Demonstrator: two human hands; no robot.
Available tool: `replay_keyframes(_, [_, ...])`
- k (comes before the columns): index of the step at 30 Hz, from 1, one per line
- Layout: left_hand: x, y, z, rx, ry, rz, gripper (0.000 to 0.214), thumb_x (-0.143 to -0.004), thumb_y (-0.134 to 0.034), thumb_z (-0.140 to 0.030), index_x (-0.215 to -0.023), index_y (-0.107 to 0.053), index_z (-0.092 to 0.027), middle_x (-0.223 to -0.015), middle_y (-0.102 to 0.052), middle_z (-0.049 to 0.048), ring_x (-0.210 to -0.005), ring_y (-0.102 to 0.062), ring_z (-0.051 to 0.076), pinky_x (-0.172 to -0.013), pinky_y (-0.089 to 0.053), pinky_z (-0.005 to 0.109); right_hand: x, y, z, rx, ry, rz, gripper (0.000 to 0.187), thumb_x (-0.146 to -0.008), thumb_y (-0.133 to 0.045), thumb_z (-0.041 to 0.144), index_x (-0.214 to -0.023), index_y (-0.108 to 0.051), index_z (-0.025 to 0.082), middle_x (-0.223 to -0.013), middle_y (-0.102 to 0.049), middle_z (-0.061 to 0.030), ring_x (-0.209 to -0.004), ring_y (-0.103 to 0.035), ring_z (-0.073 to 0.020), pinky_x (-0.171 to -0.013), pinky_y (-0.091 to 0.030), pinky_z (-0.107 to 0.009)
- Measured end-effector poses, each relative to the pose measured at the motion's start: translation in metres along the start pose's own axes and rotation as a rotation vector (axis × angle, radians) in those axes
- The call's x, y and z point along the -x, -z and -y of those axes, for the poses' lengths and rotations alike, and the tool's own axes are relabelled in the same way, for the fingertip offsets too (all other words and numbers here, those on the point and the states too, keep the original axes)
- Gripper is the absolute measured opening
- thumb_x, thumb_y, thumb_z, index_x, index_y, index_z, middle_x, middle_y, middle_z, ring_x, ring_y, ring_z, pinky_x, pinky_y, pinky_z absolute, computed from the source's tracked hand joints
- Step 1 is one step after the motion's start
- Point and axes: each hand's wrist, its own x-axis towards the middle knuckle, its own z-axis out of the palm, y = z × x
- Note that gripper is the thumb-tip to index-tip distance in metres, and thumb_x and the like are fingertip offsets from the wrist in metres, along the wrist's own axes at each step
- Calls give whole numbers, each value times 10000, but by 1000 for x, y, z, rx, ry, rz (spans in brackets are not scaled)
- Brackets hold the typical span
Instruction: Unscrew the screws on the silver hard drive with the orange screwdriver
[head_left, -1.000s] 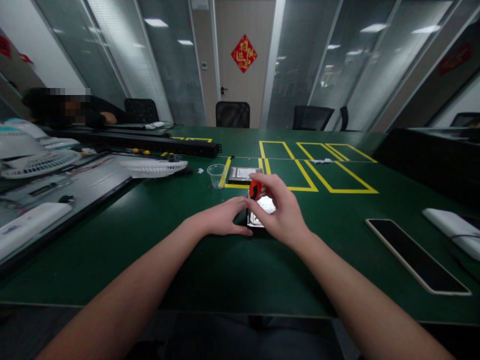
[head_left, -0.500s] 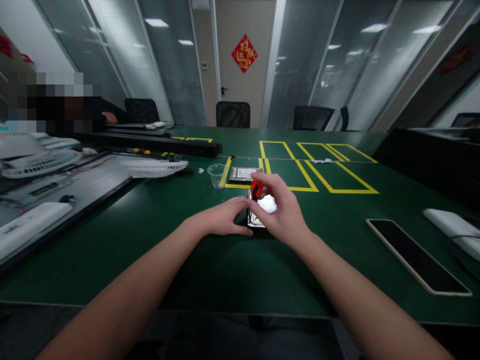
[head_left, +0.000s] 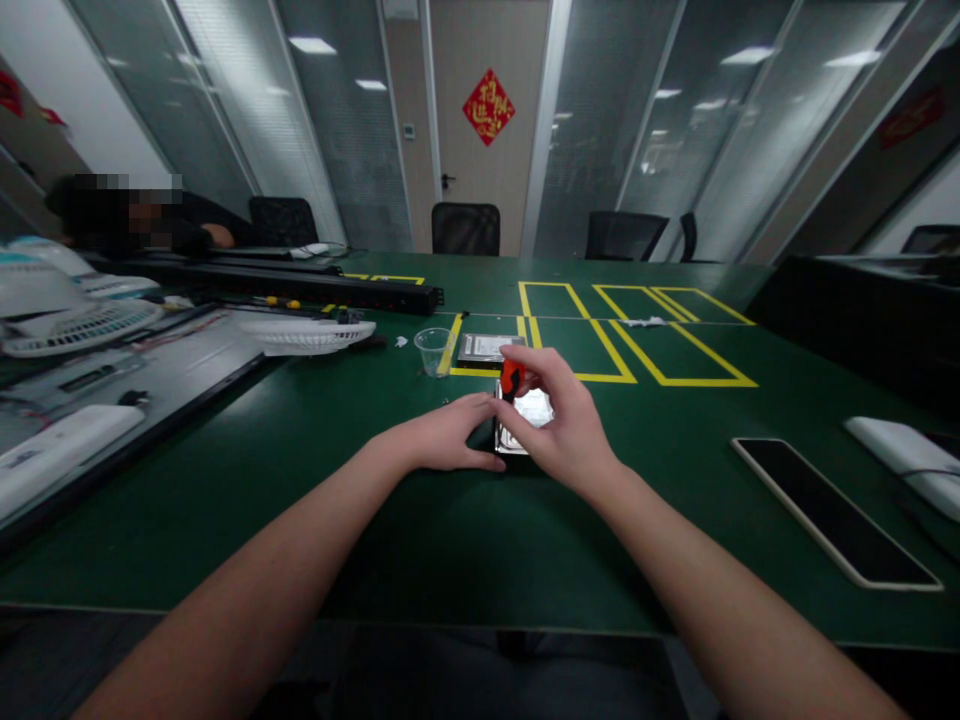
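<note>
A hard drive (head_left: 534,405) with a shiny metal face lies on the green table in front of me, partly covered by my hands. My left hand (head_left: 451,432) grips its left side, thumb at the near corner and fingers along the far part. Above the drive, my right hand (head_left: 568,418) is closed around a short orange-and-black screwdriver (head_left: 511,379), held upright. The screwdriver's tip is hidden behind my fingers. Just beyond sits a second hard drive (head_left: 486,347) with a pale label, beside a clear plastic cup (head_left: 433,354).
Yellow tape (head_left: 705,383) marks rectangles on the table. On the right lie a phone (head_left: 832,512) and a white device (head_left: 904,460). A large flat panel (head_left: 172,375), white slotted parts (head_left: 307,336) and a long black bar (head_left: 322,290) fill the left. Another person (head_left: 217,225) sits at the far left.
The screwdriver's handle looks slightly turned in my right hand. Both hands and the hard drive stay in the same place.
</note>
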Motion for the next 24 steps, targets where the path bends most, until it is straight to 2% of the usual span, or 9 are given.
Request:
replay_keyframes(3, [0, 0, -1, -5, -1, 4, 933, -996, -1076, -622, -1790, -733, -275, -1932, -704, 197, -1856, -618, 516, -1572, -484, 695, 0, 0, 0, 8, -33, 1, 509, -1195, -790, 234, -1685, -722, 352, -1455, -858, -105, -1141, -836, -315, -1050, -767, -561])
replay_keyframes(10, [1, 1, -5, -12, 49, 18, 1003, -970, -1102, -626, -1816, -712, -254, -1944, -680, 217, -1882, -578, 548, -1581, -466, 723, 6, -5, -1, -73, -32, 7, 582, -1220, -672, 169, -1769, -663, 363, -1611, -817, -126, -1220, -883, -298, -1115, -774, -540])
replay_keyframes(16, [0, -1, -3, -18, 24, 5, 941, -989, -1095, -611, -1780, -738, -249, -1912, -713, 201, -1830, -645, 518, -1572, -492, 679, 2, -1, -2, 32, -6, 2, 532, -1190, -801, 243, -1705, -719, 346, -1437, -862, -106, -1131, -827, -317, -1043, -776, -551])
replay_keyframes(20, [0, -1, -3, -41, 25, 1, 948, -996, -1092, -632, -1793, -726, -271, -1916, -710, 196, -1837, -638, 526, -1556, -508, 696, 2, -2, -4, 33, 17, -35, 506, -1201, -777, 223, -1689, -724, 347, -1325, -839, -89, -1082, -811, -307, -988, -763, -531])
replay_keyframes(24, [0, 1, -5, -34, 25, 11, 942, -1003, -1082, -637, -1783, -722, -250, -1923, -696, 212, -1844, -622, 530, -1559, -498, 708, 5, -5, -3, -22, -16, -17, 564, -1199, -721, 193, -1739, -686, 353, -1479, -839, -113, -1154, -851, -307, -1047, -780, -543])
